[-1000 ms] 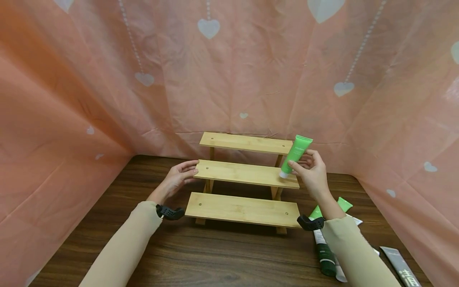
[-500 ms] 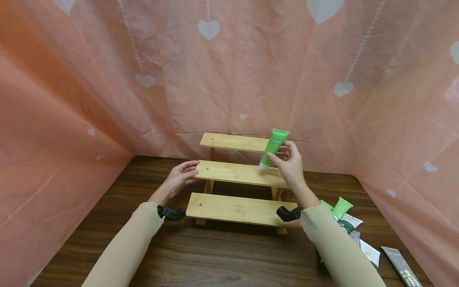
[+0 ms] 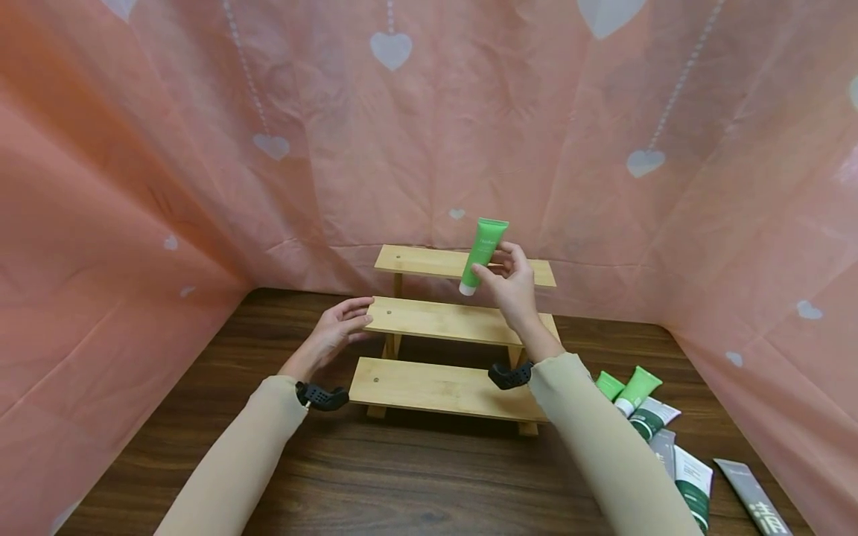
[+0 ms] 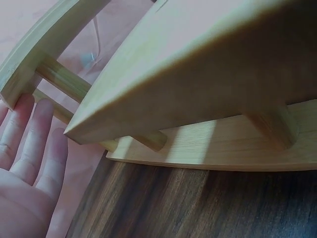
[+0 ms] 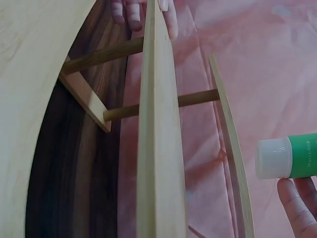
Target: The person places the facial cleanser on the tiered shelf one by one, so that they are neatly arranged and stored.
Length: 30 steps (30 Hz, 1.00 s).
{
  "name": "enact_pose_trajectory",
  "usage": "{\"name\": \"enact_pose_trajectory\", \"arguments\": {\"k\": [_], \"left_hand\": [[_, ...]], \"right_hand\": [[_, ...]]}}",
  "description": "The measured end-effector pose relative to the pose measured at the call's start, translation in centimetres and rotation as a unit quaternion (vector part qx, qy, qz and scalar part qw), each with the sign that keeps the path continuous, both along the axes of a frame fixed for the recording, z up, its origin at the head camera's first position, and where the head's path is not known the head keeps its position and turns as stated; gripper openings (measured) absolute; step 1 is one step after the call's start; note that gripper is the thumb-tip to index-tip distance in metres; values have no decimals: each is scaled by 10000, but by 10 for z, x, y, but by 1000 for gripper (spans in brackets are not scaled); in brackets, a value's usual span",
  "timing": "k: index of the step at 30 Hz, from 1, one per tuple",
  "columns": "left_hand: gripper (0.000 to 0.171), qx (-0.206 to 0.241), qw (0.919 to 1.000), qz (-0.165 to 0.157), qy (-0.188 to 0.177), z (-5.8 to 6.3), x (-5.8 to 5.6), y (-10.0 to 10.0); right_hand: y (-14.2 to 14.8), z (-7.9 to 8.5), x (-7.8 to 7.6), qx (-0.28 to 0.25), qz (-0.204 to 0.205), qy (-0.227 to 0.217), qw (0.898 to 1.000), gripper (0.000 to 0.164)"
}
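My right hand pinches a green squeeze tube between thumb and fingers, white cap down and slightly tilted. In the head view the tube overlaps the top board of a three-step wooden display rack. The right wrist view shows the tube's white cap off to the side of the boards, with fingertips under the green body. My left hand is at the left end of the middle board, fingertips right at its edge. Its fingers look extended in the left wrist view, thumb hidden there.
On the dark wood table, right of the rack, lie several tubes: two green ones, white-and-dark-green ones and a grey one apart from the pile. A pink heart-patterned curtain surrounds the back and sides.
My right hand has carried the green tube left and upward from the right end of the middle board toward the top board. The left hand stays at the rack's left end.
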<state>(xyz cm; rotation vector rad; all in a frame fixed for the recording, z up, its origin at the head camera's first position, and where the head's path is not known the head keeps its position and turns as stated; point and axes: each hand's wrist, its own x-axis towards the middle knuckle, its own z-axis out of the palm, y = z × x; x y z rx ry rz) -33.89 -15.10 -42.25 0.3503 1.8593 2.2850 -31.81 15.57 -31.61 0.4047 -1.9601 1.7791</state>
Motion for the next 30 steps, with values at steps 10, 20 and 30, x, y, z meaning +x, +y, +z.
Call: {"name": "enact_pose_trajectory", "arguments": {"k": [10, 20, 30], "left_hand": [[51, 11, 10000, 67, -24, -2, 1, 1], [51, 43, 10000, 60, -27, -3, 0, -1], [49, 46, 9999, 107, 5, -2, 7, -1]], "right_hand": [[-30, 24, -5, 206, 190, 316, 9991, 45], [-52, 34, -27, 111, 169, 409, 9990, 43], [-63, 13, -71, 217, -119, 345, 9991, 41]]}}
